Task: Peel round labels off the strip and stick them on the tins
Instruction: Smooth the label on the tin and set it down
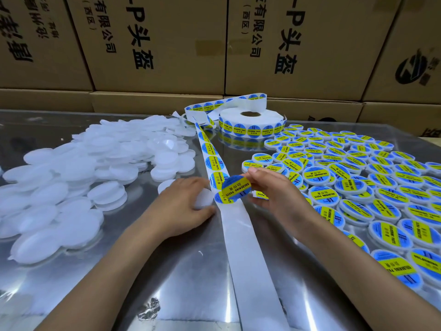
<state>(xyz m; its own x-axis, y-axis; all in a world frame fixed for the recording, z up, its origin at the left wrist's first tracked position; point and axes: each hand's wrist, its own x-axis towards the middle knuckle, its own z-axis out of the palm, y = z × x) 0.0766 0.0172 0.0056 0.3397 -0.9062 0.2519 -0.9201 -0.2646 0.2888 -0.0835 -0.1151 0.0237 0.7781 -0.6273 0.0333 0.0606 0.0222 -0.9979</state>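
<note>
Shiny metal table, cardboard boxes stacked behind. Far left: heap of bare white tins, light, prob. slippery. Left hand curled round one blank tin, just beside strip. Right hand pinching label by its edge, half off backing; thin, floppy, sticky underneath, so best held at rim only. Labelled tins to right.

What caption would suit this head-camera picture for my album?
Right hand peels a round label off the strip while the left hand holds a blank white tin.
</note>
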